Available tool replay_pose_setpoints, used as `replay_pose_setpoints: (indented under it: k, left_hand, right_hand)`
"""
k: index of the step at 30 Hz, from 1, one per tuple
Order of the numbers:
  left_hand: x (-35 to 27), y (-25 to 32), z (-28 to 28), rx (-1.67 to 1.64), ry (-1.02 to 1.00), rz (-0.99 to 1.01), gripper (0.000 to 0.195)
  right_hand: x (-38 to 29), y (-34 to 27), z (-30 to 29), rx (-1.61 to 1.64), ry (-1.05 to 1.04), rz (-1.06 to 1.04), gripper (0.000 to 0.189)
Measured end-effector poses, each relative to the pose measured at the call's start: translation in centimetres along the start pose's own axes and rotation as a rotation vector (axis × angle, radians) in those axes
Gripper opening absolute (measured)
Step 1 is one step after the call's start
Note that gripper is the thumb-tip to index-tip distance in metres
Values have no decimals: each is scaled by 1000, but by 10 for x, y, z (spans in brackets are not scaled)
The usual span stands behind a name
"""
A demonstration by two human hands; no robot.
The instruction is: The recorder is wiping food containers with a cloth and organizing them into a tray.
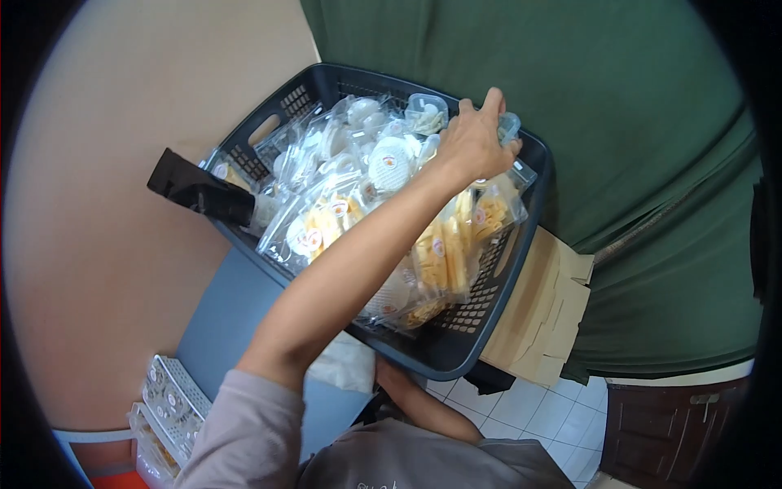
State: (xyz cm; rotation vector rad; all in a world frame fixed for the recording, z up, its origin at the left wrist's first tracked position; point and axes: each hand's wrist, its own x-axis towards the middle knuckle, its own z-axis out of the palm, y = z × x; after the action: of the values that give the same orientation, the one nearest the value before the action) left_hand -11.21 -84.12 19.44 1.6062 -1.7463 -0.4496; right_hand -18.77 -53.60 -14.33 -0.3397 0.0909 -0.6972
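A dark plastic laundry-type basket (452, 367) stands before me, filled with clear packets. My left hand (482, 137) reaches across it to the far right rim, its fingers around a small clear plastic container (509, 128). Another such container (426, 114) lies left of that hand. Packets of yellowish sticks (449, 250) and a packet with a round white textured piece (390, 164) lie under and beside my forearm. A black pouch (201, 189) leans over the left rim. Below the near rim, my right forearm (427, 403) reaches leftward; the basket's edge and shadow hide most of my right hand.
A grey-blue surface (226, 312) lies beneath the basket, with white cloth (345, 363) on it. Cardboard (544, 305) juts out at right, before a green curtain (641, 183). White perforated trays (177, 391) with packets stand lower left. A brown door (666, 434) is lower right.
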Motion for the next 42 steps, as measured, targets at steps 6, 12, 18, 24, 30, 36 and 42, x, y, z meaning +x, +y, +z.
replay_pose_setpoints:
  k: [6, 12, 18, 24, 30, 36, 42]
  left_hand:
    - [-152, 27, -113, -65, 226, 225, 56]
    - [-321, -35, -151, -84, 443, -99, 48]
    - [-414, -82, -117, -205, 657, -464, 41]
    - [-432, -80, -114, 192, 751, -449, 41]
    - [-446, -84, -118, 324, 642, -361, 35]
    - [-448, -83, -110, 402, 559, -243, 29]
    - [-460, -100, -107, 181, 355, -26, 33]
  right_hand:
    - [68, -11, 73, -85, -18, 36, 62]
    - [79, -4, 133, -205, -51, 34, 65]
    - [70, 54, 150, -1107, -240, -223, 72]
    - [65, 88, 184, -635, -141, 3, 68]
    - [65, 78, 205, -245, 200, 361, 56]
    - [71, 62, 198, -39, 373, 536, 49]
    - [71, 55, 160, 213, 224, 683, 46]
